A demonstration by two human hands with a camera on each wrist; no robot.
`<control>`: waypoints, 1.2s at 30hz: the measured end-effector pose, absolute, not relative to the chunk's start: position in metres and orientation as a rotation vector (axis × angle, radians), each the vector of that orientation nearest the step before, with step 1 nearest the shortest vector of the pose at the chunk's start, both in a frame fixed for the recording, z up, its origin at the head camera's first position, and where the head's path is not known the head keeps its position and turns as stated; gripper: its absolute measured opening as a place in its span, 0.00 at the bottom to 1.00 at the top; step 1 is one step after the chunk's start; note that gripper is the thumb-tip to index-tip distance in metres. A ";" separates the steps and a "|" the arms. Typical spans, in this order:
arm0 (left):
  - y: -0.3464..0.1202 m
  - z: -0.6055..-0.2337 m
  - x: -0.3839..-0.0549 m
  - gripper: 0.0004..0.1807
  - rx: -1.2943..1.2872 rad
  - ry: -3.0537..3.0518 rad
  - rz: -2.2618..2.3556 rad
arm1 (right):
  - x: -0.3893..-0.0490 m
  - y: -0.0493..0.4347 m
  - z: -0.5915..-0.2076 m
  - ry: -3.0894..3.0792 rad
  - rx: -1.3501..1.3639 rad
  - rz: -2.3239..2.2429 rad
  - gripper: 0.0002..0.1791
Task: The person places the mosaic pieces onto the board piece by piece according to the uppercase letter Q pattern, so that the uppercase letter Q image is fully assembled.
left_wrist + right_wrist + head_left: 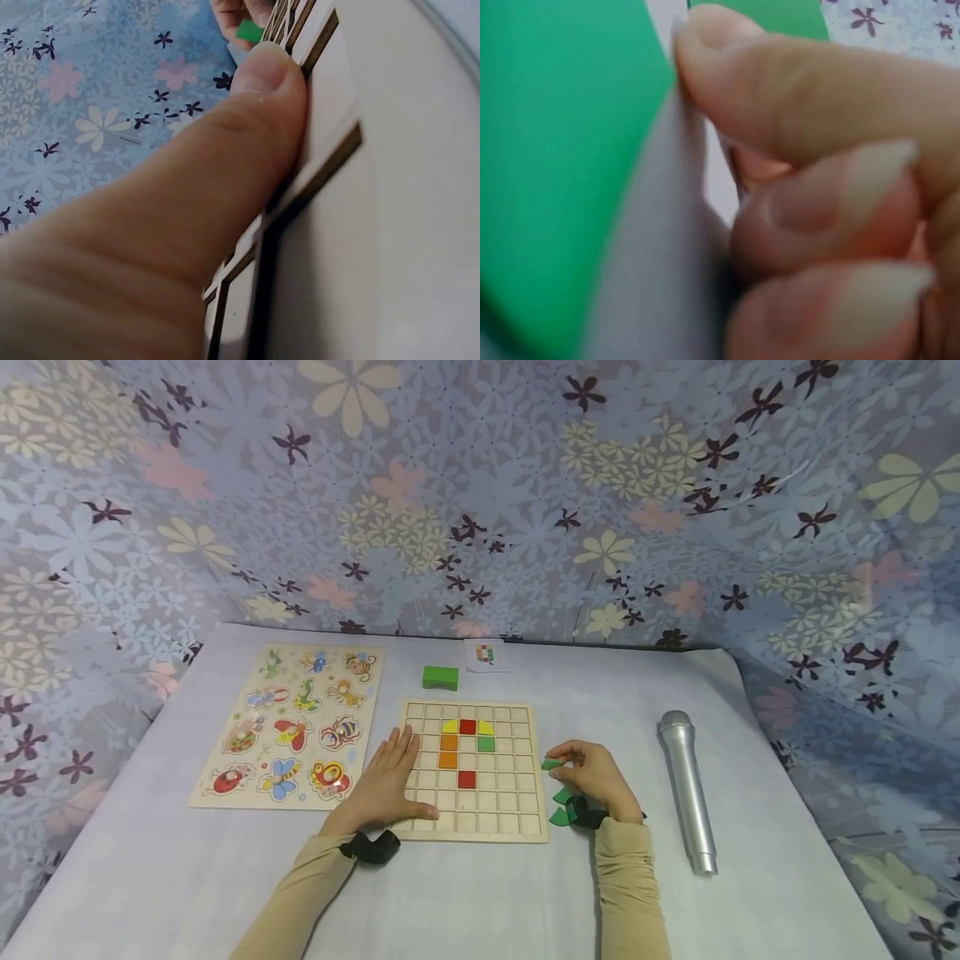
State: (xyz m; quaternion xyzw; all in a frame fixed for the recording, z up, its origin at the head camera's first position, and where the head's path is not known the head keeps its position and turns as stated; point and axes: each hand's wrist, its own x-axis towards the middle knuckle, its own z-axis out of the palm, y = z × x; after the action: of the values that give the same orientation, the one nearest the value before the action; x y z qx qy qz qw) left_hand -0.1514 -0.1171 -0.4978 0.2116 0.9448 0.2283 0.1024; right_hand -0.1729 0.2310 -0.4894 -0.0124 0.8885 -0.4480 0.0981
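A wooden grid board (510, 827) lies on the table before me. My left hand (386, 785) rests on its left edge, fingers straight and thumb (225, 142) along the near side. Beside the board's right edge, my right hand (592, 772) pinches a green piece (551, 764) between thumb and fingers; part of it shows behind the thumb in the right wrist view. Two loose green curved-edged pieces (559, 817) lie near that wrist, partly covered. On the grid sit red squares (467, 779), orange squares (448, 760), a green square (487, 744) and yellow curved pieces (486, 727).
A picture board of animals and insects (300, 727) lies at left, by the left hand. Behind the grid are a green block (440, 677) and a small card with a coloured pattern (486, 655). A silver microphone (688, 793) lies right of the right hand.
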 end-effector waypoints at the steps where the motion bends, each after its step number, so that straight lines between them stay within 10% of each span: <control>1: -0.117 -0.498 -0.152 0.67 0.624 2.791 0.676 | -0.173 0.230 -0.490 2.636 -0.015 -1.328 0.14; 36: -0.119 -0.495 -0.150 0.67 0.644 2.790 0.679 | -0.178 0.142 -0.477 2.739 -0.004 -1.279 0.05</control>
State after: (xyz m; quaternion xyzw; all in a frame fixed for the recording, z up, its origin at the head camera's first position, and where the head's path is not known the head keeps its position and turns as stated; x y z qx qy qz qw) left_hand -0.1495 -0.1188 -0.4948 0.2177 0.9434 0.2295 0.0994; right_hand -0.1784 0.1424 -0.4775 -0.0014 0.9045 -0.4223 0.0595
